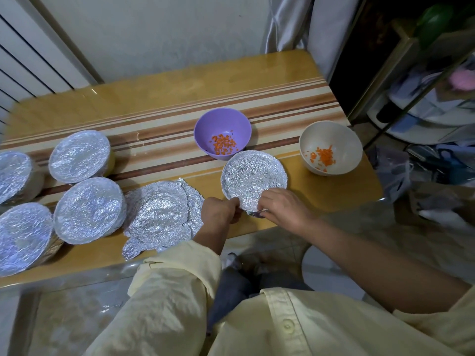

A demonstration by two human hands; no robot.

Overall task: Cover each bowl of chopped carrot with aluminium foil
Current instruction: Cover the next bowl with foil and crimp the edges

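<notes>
head view: both hands work the near rim of the foil-covered bowl (254, 173), which sits close to the front edge of the table (154, 98). the left hand (221, 210) and right hand (285, 206) each pinch its foil lip with curled fingers, apparently crimping it down. the purple bowl (222, 124) and cream bowl (330, 140) just behind are uncovered, chopped carrot (223, 145) showing. four wrapped bowls (90, 210) stand at left beside loose foil sheets (162, 214). likely risks: the thin foil tearing under a hard pinch, or the light bowl sliding off the near edge under a pull. no brand, label or writing is readable.
</notes>
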